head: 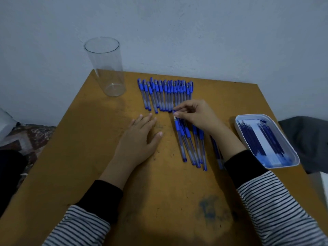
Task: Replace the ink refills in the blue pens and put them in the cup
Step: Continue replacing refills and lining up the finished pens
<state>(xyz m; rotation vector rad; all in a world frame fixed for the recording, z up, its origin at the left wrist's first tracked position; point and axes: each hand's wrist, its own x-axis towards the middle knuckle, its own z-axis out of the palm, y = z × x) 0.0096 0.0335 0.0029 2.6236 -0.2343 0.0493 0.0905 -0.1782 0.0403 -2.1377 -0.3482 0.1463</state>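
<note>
Brown surface (88, 148) carries the blue pens (165, 95); the cup (106, 68), upper left, is empty, so nothing seems done. The right hand (197, 114) pinches one pen (179, 137); the left hand (140, 139) lies flat.

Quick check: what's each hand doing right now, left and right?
Left hand: open, fingers flat on the table, holding nothing.
Right hand: pinching the cap end of a blue pen in the near group.

Dim bluish light; warped edges

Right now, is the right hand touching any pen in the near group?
Touching. The head view shows the right hand pinching the cap end of the leftmost near pen between thumb and forefinger.
</note>
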